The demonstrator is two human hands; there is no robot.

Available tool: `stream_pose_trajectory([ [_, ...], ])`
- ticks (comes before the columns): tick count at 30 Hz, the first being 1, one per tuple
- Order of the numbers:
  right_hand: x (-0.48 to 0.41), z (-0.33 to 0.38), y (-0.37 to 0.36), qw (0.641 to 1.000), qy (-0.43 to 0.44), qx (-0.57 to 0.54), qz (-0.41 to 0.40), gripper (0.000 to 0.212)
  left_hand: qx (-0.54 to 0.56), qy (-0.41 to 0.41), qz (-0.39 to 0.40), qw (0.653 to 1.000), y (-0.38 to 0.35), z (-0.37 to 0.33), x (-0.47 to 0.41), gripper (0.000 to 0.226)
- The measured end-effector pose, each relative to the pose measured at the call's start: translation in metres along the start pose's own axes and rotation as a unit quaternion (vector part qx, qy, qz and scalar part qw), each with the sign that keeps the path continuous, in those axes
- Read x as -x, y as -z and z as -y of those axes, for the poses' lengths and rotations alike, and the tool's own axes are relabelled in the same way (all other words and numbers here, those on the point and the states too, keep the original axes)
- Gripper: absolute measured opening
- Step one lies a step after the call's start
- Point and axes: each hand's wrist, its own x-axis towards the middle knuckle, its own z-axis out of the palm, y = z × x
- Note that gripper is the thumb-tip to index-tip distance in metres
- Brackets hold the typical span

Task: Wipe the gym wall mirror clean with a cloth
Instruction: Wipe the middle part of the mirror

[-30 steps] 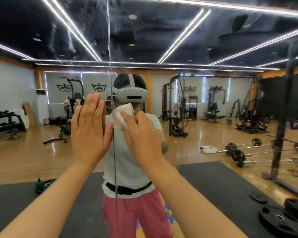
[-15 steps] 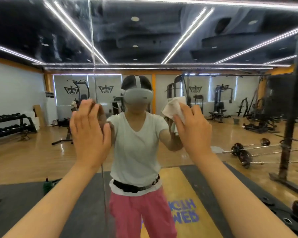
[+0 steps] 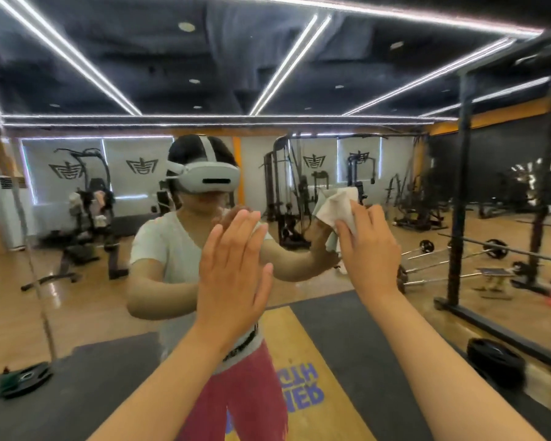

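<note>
The wall mirror (image 3: 299, 74) fills the whole view and reflects the gym and a person in a white shirt and pink trousers. My right hand (image 3: 368, 249) presses a crumpled white cloth (image 3: 336, 206) against the glass at about head height, right of centre. The cloth sticks out above my fingers. My left hand (image 3: 233, 272) lies flat on the mirror with straight fingers, left of the cloth, and holds nothing.
A vertical seam (image 3: 29, 249) between mirror panels runs down the far left. The reflection shows weight machines, barbells (image 3: 458, 253) on a wooden floor, weight plates (image 3: 493, 361) at lower right, dark mats and a black rack (image 3: 458, 202) on the right.
My right hand has carried the cloth rightward across the glass. My left hand has moved right as well, and the view has shifted so the panel seam now sits far left.
</note>
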Motion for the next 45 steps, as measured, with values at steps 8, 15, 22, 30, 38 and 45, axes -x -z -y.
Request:
stream_pose_trajectory([
  [8,-0.010,-0.075,0.006,1.000,0.009,0.016,-0.001,0.028,0.021,-0.034,0.002,0.999,-0.050,-0.080,-0.040,0.057],
  [15,-0.021,-0.120,0.011,1.000,0.005,0.015,0.013,0.029,-0.048,-0.019,0.013,0.999,-0.084,-0.093,-0.034,0.054],
  [22,-0.010,-0.071,0.002,0.990,-0.097,-0.097,-0.019,0.032,-0.082,-0.015,-0.012,0.996,-0.096,-0.093,-0.029,0.057],
  [30,-0.029,-0.024,-0.008,0.987,0.065,-0.149,-0.012,0.030,-0.089,-0.019,-0.041,0.995,-0.098,-0.093,-0.028,0.056],
  [38,-0.040,-0.140,-0.002,0.997,-0.023,-0.070,-0.031,0.029,-0.115,-0.017,-0.040,0.992,-0.097,-0.094,-0.028,0.053],
  [45,-0.044,-0.201,0.018,0.980,-0.195,-0.043,0.005,0.033,-0.126,-0.015,-0.052,0.991,-0.097,-0.096,-0.030,0.055],
])
